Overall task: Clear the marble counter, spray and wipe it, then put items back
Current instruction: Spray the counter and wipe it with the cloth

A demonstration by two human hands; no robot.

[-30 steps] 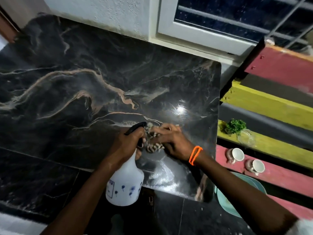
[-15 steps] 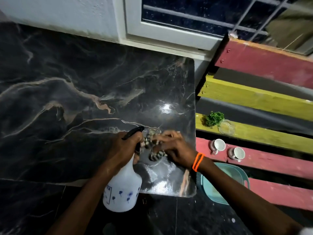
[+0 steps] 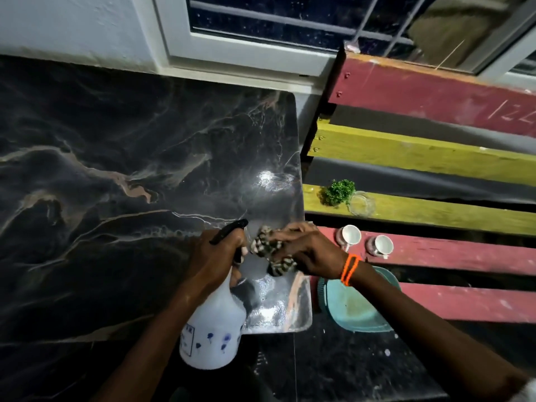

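The marble counter (image 3: 116, 169) runs below the window (image 3: 290, 21). A slatted bench (image 3: 435, 152) stands to its right, carrying a plant sprig (image 3: 338, 192) beside a glass dish (image 3: 360, 203), with two cups (image 3: 349, 235) (image 3: 382, 245) nearer, and a basin (image 3: 356, 309) nearest.

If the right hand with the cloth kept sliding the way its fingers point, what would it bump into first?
Probably the spray bottle. The right hand presses the patterned cloth on the marble counter, fingers pointing left at the bottle's neck in the left hand. Depth is unclear.
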